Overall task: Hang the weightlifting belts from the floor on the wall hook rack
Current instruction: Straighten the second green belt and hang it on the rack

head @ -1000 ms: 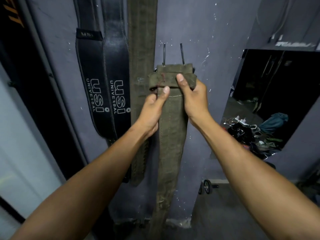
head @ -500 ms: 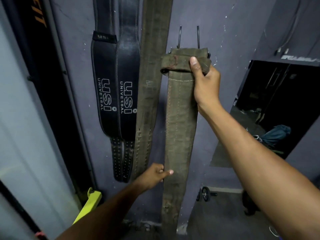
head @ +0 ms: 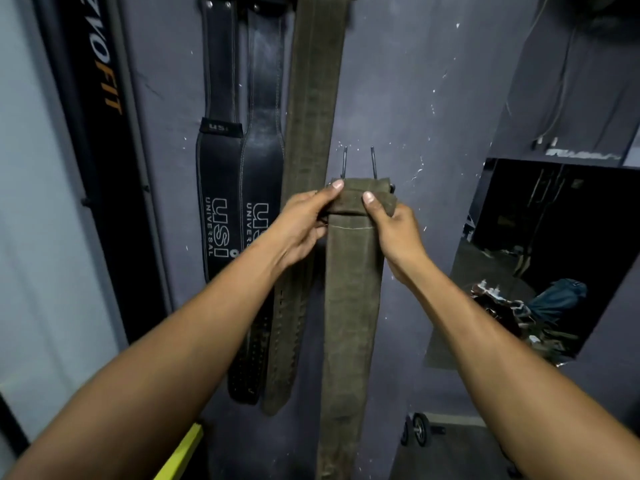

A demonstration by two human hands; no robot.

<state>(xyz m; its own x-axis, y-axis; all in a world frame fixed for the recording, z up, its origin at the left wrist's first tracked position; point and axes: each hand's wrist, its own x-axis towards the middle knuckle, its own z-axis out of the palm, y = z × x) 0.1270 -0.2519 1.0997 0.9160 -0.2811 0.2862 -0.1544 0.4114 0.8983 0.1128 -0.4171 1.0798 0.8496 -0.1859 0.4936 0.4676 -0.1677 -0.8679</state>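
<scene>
Both hands cover the sides of the folded top of the olive suede weightlifting belt [head: 349, 306], so what it hangs from behind each grip is hidden. Its lower end runs off the bottom edge. Left of the grip, the two black leather belts [head: 239, 188] and the longer olive belt [head: 311, 133] are cut off at the top edge.

Gym; lifting belts [head: 242, 209] on wall; dumbbell [head: 417, 429] on floor

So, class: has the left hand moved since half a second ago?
Yes. The left hand has come up the olive belt from its lower part to pinch the folded top, beside the right hand.
</scene>
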